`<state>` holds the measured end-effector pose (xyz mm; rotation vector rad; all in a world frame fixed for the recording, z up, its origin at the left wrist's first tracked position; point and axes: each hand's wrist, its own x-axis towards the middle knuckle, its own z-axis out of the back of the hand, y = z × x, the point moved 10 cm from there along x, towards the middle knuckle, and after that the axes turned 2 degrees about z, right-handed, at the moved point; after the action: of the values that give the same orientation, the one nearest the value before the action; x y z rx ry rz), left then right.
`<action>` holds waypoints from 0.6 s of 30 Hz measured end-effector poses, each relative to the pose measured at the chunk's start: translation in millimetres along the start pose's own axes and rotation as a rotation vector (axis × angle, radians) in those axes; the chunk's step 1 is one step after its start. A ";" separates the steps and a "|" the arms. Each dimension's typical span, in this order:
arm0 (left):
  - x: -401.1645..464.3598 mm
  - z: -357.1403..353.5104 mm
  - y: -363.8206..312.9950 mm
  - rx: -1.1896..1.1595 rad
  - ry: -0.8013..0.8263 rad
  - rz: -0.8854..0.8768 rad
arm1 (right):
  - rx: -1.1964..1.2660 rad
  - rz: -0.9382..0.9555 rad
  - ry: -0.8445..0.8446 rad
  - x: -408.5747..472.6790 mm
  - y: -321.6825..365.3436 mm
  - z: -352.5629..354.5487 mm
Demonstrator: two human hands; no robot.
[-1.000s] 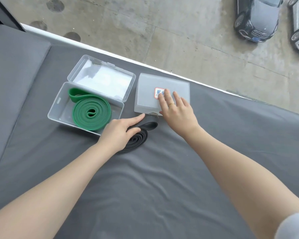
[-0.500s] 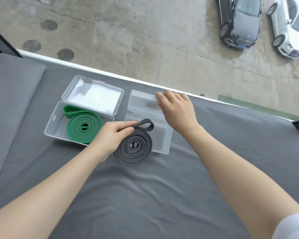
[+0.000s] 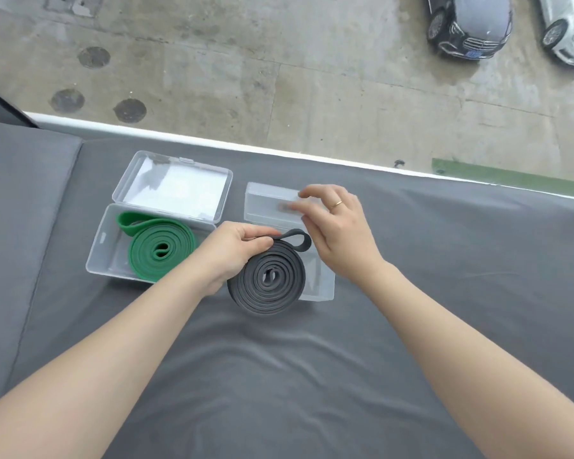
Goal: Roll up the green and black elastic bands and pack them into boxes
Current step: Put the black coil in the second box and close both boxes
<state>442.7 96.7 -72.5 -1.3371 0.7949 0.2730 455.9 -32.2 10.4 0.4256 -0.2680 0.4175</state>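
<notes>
The rolled green band lies inside the left clear box, whose lid lies flat behind it. My left hand grips the rolled black band at its upper left edge, holding the coil over the near left corner of the second clear box. The band's loose end loops out at the top. My right hand is over that box with its fingers on the raised lid, thumb and forefinger near the lid's top edge.
Everything sits on a grey fabric surface with a grey cushion at the left. Its far edge meets a white sill, with concrete ground and parked cars far below.
The second box went from closed to open as my right hand lifted its lid back. My left hand lifted the black coil from the fabric and brought it over the box's corner.
</notes>
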 end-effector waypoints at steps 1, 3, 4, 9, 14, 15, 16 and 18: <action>1.0 -2.5 -1.5 0.016 0.006 -0.004 | -0.041 0.047 0.039 -8.4 4.8 -2.2; 4.2 -9.8 -6.0 0.026 0.011 -0.010 | -0.118 0.095 0.070 -20.9 7.5 -4.7; 6.3 -14.3 -7.3 0.032 0.014 -0.013 | -0.131 0.101 0.075 -24.2 6.8 -5.2; 8.6 -24.6 13.2 0.133 0.037 0.006 | -0.127 -0.142 0.033 -25.0 -32.9 1.7; 6.9 -7.1 28.7 0.080 -0.027 -0.002 | -0.227 -0.330 0.253 -23.0 -65.5 -29.9; 7.4 -7.8 30.8 0.077 -0.020 -0.002 | -0.160 -0.401 0.358 -29.4 -75.5 -45.2; 7.7 -9.0 32.2 0.071 -0.017 -0.003 | -0.071 -0.464 0.466 -38.0 -83.6 -60.5; 9.5 -9.7 34.6 0.067 -0.019 -0.007 | 0.049 -0.540 0.664 -54.4 -87.1 -85.7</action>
<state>425.1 93.7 -105.2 -1.2721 0.7769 0.2511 460.6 -84.0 -112.9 0.3680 0.4976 0.0181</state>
